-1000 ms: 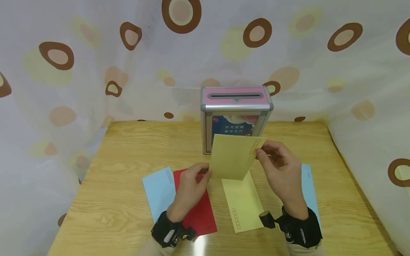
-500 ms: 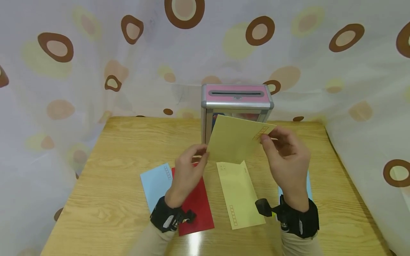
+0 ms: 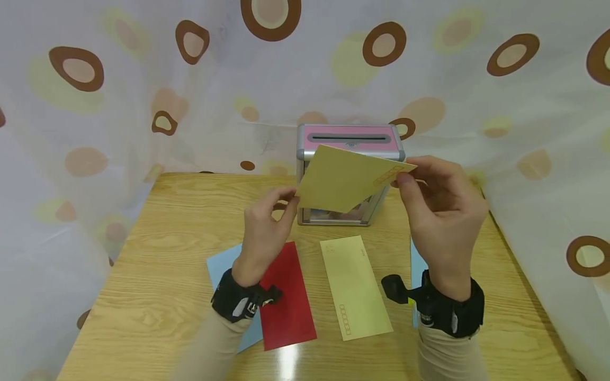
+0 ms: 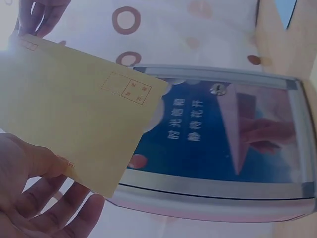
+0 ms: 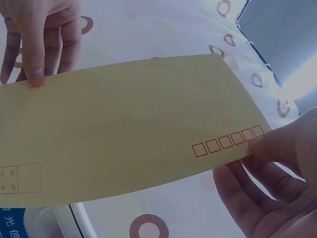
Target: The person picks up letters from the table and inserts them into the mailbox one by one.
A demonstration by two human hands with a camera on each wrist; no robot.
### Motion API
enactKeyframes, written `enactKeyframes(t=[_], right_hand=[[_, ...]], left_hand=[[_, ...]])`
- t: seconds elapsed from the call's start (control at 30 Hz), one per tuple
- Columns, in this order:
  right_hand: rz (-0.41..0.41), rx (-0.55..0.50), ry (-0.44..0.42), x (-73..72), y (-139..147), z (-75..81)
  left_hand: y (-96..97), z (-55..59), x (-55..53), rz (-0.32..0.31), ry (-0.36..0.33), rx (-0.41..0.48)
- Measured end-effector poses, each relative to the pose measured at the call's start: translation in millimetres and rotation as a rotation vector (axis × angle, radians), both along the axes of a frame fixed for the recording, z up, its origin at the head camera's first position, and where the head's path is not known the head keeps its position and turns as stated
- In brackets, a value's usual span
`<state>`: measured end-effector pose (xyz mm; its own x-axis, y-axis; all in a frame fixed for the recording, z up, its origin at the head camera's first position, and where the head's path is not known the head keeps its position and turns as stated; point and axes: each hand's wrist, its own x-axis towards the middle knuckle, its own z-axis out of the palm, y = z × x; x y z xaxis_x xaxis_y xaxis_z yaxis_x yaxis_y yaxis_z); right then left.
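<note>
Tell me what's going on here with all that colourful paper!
A person's left hand and right hand hold up a yellow envelope, pinching it near opposite ends. It's in front of a pink-topped box, not in its slot. On the table lie another yellow envelope, a red one and two blue ones.
</note>
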<state>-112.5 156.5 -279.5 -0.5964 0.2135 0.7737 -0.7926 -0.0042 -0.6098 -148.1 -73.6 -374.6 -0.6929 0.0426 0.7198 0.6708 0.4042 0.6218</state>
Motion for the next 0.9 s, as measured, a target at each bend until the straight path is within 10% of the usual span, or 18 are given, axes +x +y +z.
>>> enactKeyframes(t=[0.67, 0.9], right_hand=[[-0.002, -0.175, 0.171, -10.8, -20.3, 40.8], [-0.025, -0.191, 0.199, -17.7, -17.5, 47.0]], left_hand=[[13.0, 77.4, -23.2, 0.032, 0.361, 0.046], [14.3, 88.8, -27.8, 0.022, 0.394, 0.046]])
